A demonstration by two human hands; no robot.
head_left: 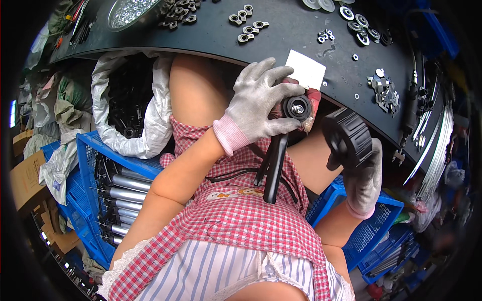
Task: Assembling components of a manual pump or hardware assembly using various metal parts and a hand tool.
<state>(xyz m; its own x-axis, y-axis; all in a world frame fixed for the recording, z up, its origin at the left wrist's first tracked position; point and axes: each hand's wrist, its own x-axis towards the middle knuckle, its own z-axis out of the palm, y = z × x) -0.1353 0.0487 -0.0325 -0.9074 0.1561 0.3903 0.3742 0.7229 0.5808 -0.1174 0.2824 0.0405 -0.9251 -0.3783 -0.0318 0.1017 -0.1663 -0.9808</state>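
Note:
My left hand (258, 103), in a grey-white glove with a pink cuff, is closed round a black assembly at the table edge. Its round black collar (296, 108) faces up with a metal spring in the centre, and black rod-like legs (276, 170) hang below it over my lap. A dark red wrapping (314, 98) shows just behind the collar; its exact kind is unclear. To the right, my gloved right hand (365, 183) grips a black ribbed wheel-like part (351, 138), tilted and apart from the collar. The wheel hides some of that hand's fingers.
On the dark table (201, 37) lie a white card (306, 69), metal eyelet parts (246, 30), discs (361, 22) and flat plates (385, 90). A power-tool-like shaft (410, 108) lies right. A white sack (103, 113) and blue crates (85, 145) flank my legs.

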